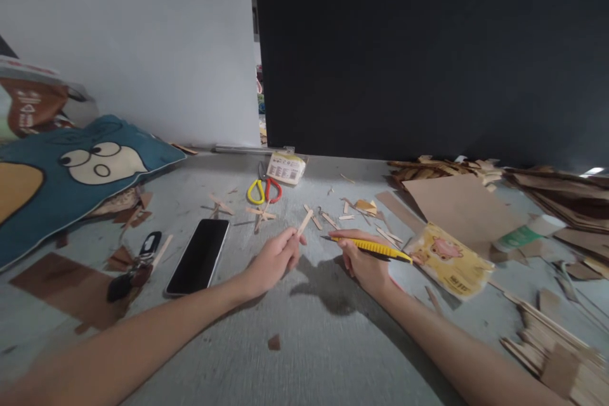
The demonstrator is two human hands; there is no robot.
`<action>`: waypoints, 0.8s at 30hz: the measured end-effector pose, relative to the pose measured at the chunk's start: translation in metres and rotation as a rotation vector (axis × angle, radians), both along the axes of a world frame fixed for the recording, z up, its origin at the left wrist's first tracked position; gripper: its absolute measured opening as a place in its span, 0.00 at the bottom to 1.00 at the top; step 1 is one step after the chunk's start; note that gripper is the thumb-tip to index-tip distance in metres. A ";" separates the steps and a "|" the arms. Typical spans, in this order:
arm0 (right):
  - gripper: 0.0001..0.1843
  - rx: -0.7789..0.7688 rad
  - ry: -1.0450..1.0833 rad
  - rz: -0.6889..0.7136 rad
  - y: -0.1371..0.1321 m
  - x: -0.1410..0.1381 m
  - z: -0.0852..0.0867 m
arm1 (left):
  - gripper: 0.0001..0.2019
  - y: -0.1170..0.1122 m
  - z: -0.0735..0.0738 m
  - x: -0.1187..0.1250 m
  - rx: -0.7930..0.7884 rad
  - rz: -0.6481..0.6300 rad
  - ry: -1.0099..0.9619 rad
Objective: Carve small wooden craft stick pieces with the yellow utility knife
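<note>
Pinched between the fingers of my left hand (276, 260) is a small flat wooden stick (306, 221), its free end pointing up and away from me. My right hand (364, 263) grips a yellow utility knife (375, 248), with the dark blade tip pointing left toward the stick but apart from it. Beyond both hands lie several cut stick pieces (328, 220) and a small crossed bundle of sticks (261, 214). Scissors (264, 191) with one yellow and one red handle rest farther back, beside a small packet (286, 168).
A phone (198, 257) and keys (137, 266) lie left, near a blue cartoon cushion (90, 171). At right are a yellow packet (451, 260), a cardboard sheet (457, 206), a white-green tube (528, 233) and stacked wooden strips (552, 342). A dark panel (428, 51) stands behind.
</note>
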State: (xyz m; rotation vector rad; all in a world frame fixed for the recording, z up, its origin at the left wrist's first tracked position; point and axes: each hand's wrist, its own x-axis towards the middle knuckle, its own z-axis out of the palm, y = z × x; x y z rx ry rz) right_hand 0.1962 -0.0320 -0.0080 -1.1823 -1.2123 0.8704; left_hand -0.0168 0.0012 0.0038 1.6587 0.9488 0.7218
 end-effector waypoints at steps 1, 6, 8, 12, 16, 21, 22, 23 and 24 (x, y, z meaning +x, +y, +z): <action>0.24 -0.024 0.017 0.003 0.001 -0.001 -0.001 | 0.20 0.000 0.000 0.000 0.000 -0.001 0.000; 0.29 -0.026 0.061 0.012 0.003 -0.005 -0.005 | 0.21 0.000 0.000 -0.001 0.005 0.004 0.013; 0.30 0.000 0.054 0.054 0.002 -0.005 -0.006 | 0.21 0.000 0.000 -0.001 -0.001 0.005 0.016; 0.25 0.038 -0.019 0.123 -0.001 -0.002 -0.005 | 0.20 0.001 -0.001 -0.001 0.001 0.024 0.018; 0.21 0.071 -0.072 0.146 -0.003 -0.002 0.000 | 0.20 0.002 -0.005 -0.002 -0.011 0.029 0.011; 0.20 0.127 -0.048 0.213 -0.006 -0.006 0.003 | 0.20 0.002 -0.009 -0.003 -0.017 -0.003 0.013; 0.19 0.145 -0.049 0.235 -0.006 -0.006 0.002 | 0.20 0.002 -0.010 -0.003 -0.019 -0.009 0.016; 0.18 0.163 -0.063 0.253 -0.006 -0.006 0.001 | 0.20 0.002 -0.010 -0.003 -0.020 -0.013 0.019; 0.18 0.185 -0.087 0.262 -0.006 -0.007 -0.001 | 0.20 0.002 -0.011 -0.003 -0.019 -0.017 0.024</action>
